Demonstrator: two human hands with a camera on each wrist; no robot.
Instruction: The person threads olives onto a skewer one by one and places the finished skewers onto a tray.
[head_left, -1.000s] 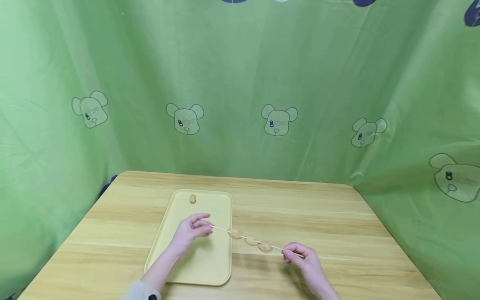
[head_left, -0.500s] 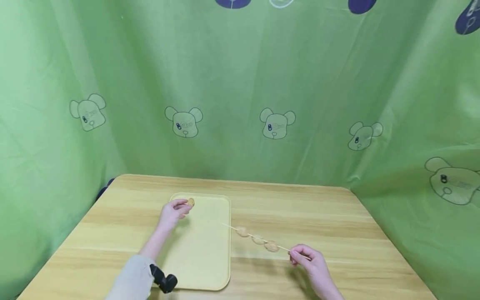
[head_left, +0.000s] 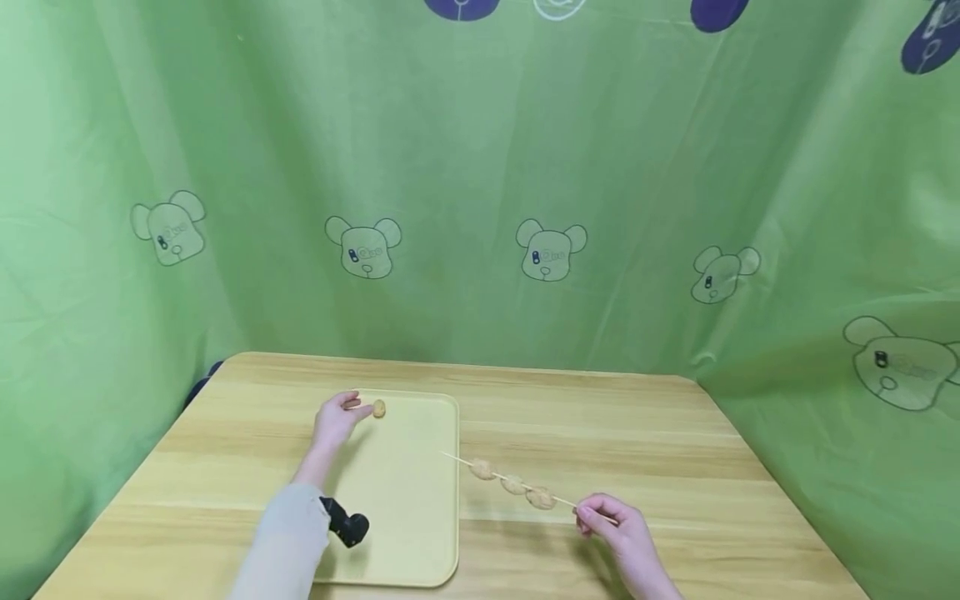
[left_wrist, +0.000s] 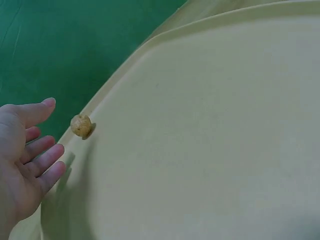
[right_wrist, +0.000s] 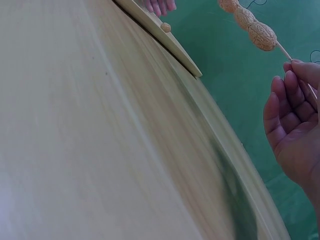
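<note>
In the head view my left hand [head_left: 336, 419] is over the far left of a yellow tray [head_left: 408, 533], its thumb tip right beside a peanut in its shell [head_left: 378, 409]. The left wrist view shows that hand with fingers spread and holding nothing, the peanut [left_wrist: 81, 126] resting on the tray near the rim. My right hand [head_left: 615, 529] pinches the near end of a thin wooden skewer [head_left: 566, 502] between thumb and fingers. Three peanuts in shells [head_left: 512, 484] are threaded on the skewer. It tilts over the table, its bare tip overlapping the tray's right rim in the head view.
The tray lies on the left half of a wood-grain table [head_left: 637, 450]. A green curtain [head_left: 465, 167] with bear-face prints surrounds the table's back and sides. A black wrist device [head_left: 345, 523] sticks out from the left sleeve over the tray.
My left hand has let go of the skewer's tip and moved left and away to the loose peanut, spreading its fingers beside it. My right hand still holds the skewer, nearly in place.
</note>
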